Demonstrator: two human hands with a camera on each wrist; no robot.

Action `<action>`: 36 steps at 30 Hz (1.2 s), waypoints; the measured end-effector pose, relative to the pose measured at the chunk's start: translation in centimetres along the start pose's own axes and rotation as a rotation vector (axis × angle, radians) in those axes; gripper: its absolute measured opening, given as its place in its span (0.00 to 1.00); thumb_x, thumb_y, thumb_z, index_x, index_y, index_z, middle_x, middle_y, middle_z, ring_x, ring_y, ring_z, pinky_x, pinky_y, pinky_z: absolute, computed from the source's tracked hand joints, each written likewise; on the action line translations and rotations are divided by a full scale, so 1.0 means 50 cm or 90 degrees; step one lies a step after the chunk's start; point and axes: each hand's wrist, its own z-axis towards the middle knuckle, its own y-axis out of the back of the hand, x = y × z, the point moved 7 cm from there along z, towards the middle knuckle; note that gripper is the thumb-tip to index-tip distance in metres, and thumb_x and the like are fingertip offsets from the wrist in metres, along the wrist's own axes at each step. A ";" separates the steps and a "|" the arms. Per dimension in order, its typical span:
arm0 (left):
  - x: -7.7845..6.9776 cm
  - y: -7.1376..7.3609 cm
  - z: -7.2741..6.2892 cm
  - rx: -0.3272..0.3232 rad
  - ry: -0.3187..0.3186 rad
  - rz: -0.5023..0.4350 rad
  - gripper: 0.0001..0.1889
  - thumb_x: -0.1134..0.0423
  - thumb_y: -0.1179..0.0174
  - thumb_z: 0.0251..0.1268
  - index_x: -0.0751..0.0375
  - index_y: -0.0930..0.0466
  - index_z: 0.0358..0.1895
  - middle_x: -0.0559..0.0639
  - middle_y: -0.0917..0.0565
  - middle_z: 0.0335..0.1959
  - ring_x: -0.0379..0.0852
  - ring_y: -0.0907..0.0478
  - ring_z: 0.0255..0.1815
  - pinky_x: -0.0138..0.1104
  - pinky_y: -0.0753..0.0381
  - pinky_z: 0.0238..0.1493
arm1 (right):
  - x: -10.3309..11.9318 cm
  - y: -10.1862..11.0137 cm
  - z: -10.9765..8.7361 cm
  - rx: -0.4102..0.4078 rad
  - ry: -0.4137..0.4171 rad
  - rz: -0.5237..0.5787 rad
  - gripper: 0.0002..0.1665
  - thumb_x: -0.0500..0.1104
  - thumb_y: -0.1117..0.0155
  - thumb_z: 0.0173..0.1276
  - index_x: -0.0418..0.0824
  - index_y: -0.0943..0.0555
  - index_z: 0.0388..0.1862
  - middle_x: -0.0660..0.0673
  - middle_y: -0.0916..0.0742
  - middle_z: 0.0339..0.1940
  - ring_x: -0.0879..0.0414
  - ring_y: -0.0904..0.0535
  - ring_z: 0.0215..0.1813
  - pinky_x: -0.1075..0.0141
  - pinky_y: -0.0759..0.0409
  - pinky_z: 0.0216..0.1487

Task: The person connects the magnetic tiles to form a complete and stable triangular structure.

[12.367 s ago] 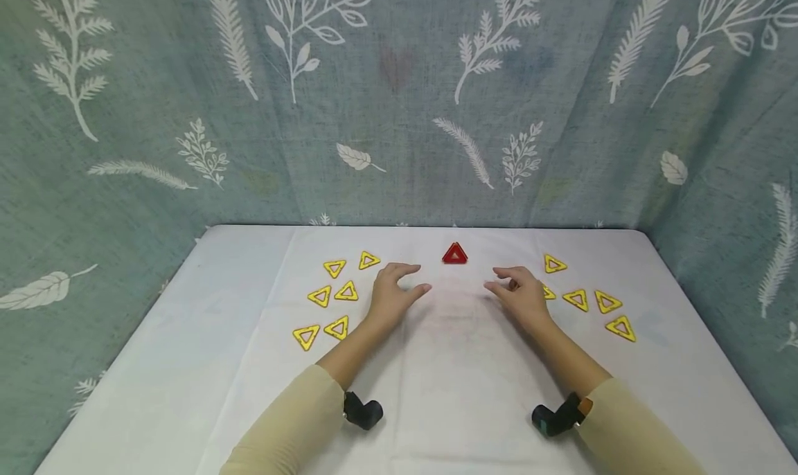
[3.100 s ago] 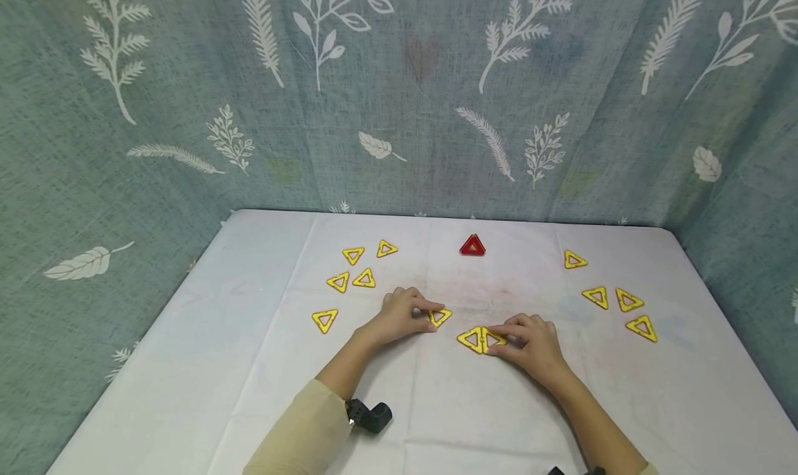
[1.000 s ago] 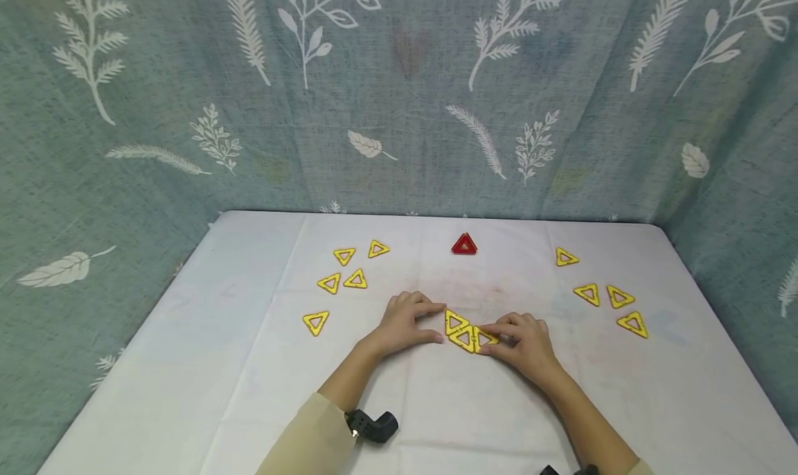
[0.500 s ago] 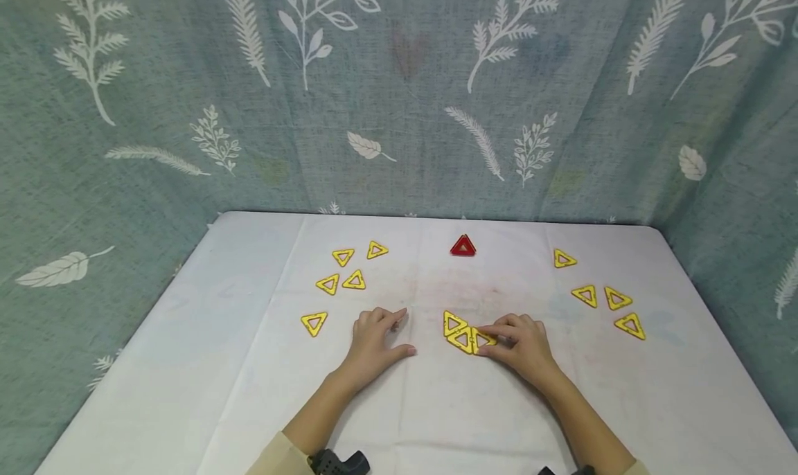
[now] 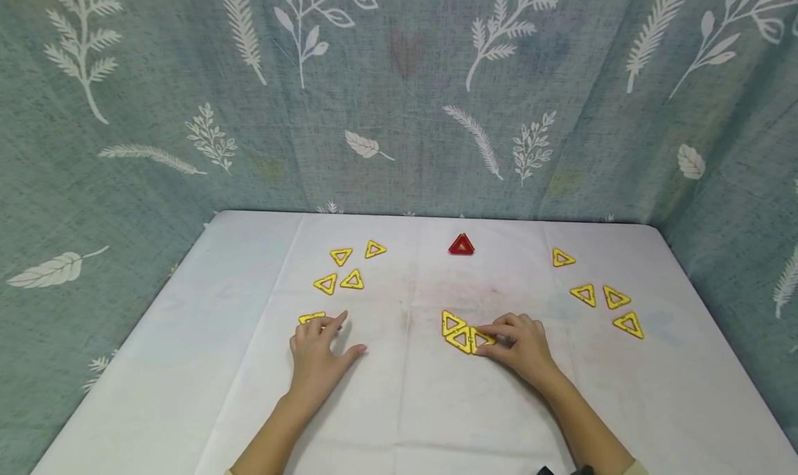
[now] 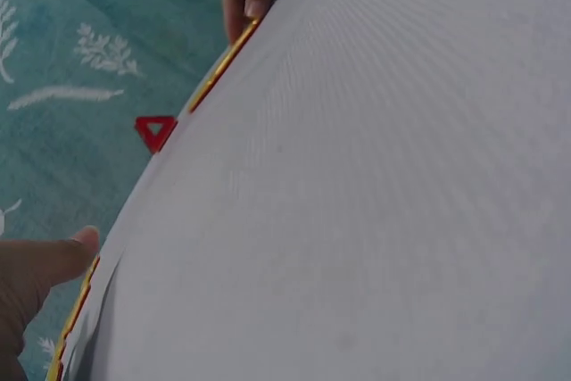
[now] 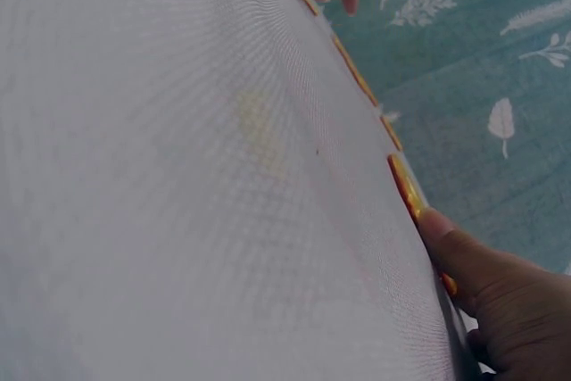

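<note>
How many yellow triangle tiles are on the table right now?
12: four in the far-left cluster, one under the left hand at, three joined at centre touched by the right hand, four at the right. The hands could hide more.

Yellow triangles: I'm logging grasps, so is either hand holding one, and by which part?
Neither lifts one. The right hand presses its fingertips on the right tile of the joined yellow cluster. The left hand touches a loose yellow triangle with straight fingers.
</note>
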 end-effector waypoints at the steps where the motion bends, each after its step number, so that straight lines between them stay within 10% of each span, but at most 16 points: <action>1: 0.008 0.008 -0.002 -0.009 0.002 0.003 0.36 0.54 0.23 0.38 0.62 0.22 0.56 0.56 0.26 0.45 0.55 0.37 0.45 0.49 0.45 0.50 | 0.000 0.000 0.000 -0.001 0.001 0.000 0.21 0.51 0.21 0.41 0.53 0.11 0.39 0.58 0.20 0.31 0.63 0.34 0.34 0.63 0.44 0.37; 9: 0.084 0.049 0.000 -0.030 0.053 0.044 0.38 0.54 0.25 0.43 0.64 0.27 0.61 0.62 0.31 0.50 0.60 0.40 0.46 0.52 0.46 0.47 | -0.001 -0.002 0.000 0.000 -0.004 -0.004 0.20 0.51 0.21 0.42 0.53 0.11 0.38 0.59 0.20 0.31 0.63 0.34 0.34 0.63 0.44 0.37; 18: 0.157 0.050 -0.001 0.037 0.149 0.041 0.32 0.53 0.33 0.55 0.65 0.28 0.61 0.64 0.33 0.54 0.62 0.41 0.52 0.55 0.48 0.54 | -0.002 -0.002 0.001 -0.002 -0.002 -0.004 0.20 0.51 0.21 0.42 0.53 0.11 0.38 0.59 0.20 0.30 0.63 0.34 0.34 0.63 0.44 0.37; 36: 0.127 0.034 0.003 0.039 0.107 0.035 0.25 0.55 0.29 0.50 0.60 0.19 0.53 0.58 0.27 0.43 0.55 0.37 0.46 0.52 0.46 0.52 | -0.002 0.004 0.003 0.003 0.004 0.005 0.20 0.51 0.21 0.42 0.52 0.11 0.38 0.58 0.20 0.30 0.63 0.33 0.35 0.63 0.44 0.38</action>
